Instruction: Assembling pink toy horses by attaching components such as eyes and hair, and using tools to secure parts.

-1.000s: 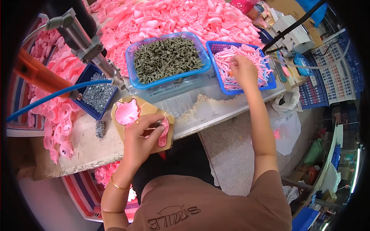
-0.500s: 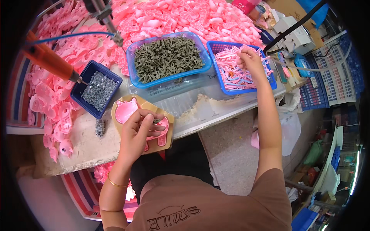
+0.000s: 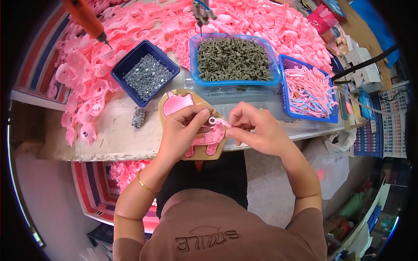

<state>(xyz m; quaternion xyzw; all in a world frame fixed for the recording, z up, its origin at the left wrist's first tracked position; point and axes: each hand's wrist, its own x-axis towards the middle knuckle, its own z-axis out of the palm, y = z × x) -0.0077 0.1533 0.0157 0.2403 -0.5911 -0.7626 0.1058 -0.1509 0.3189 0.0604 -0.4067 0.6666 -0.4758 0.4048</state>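
The right hand (image 3: 257,126) has its thumb and pointer finger pinched around a thin pink strap (image 3: 221,122) with a small round ring at one end. The ring end points at the left hand (image 3: 183,130). The left hand's fingers are curled close to that ring, but I can't tell if they hold anything. Both hands are up over a tan block (image 3: 201,153) at the front edge of the counter (image 3: 109,135). In the block sit a round pink head shell (image 3: 177,103) with little ears and a pink body shell (image 3: 210,140) with legs. To the left are a dark blue tub (image 3: 159,54) of small metal screws (image 3: 148,77) and a bristly grey lump (image 3: 138,118). Behind the hands is a clear blue tub (image 3: 235,81) full of grey-green bits (image 3: 233,58). To the right, a blue basket (image 3: 285,93) holds lots more pink straps (image 3: 309,91), with some blue ones mixed in. A big pile of pink toy parts (image 3: 261,21) covers the back, and an orange screwdriver (image 3: 85,17) points down at the top left.
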